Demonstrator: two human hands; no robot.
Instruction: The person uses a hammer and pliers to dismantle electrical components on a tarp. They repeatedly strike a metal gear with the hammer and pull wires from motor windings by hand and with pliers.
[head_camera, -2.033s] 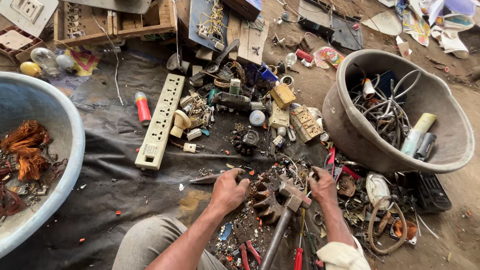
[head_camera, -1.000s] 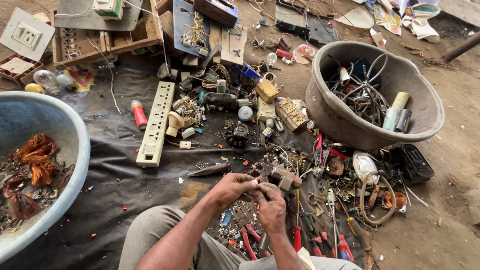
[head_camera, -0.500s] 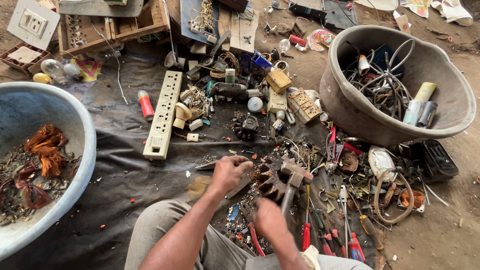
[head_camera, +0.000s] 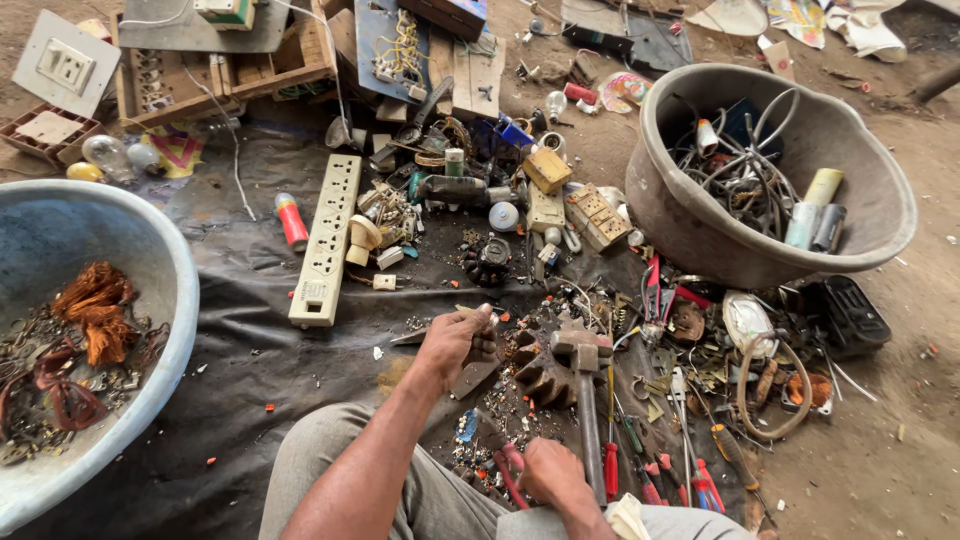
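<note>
Left hand grip clenched on small part, identity unclear. Right hand grip grasping red-handled pliers, jaws hidden; previously beside left.

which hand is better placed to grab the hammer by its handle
Probably the right hand: it lies low beside the hammer, right at the handle's lower end. The left hand is farther up, closed on a small dark part, so it looks occupied.
</note>
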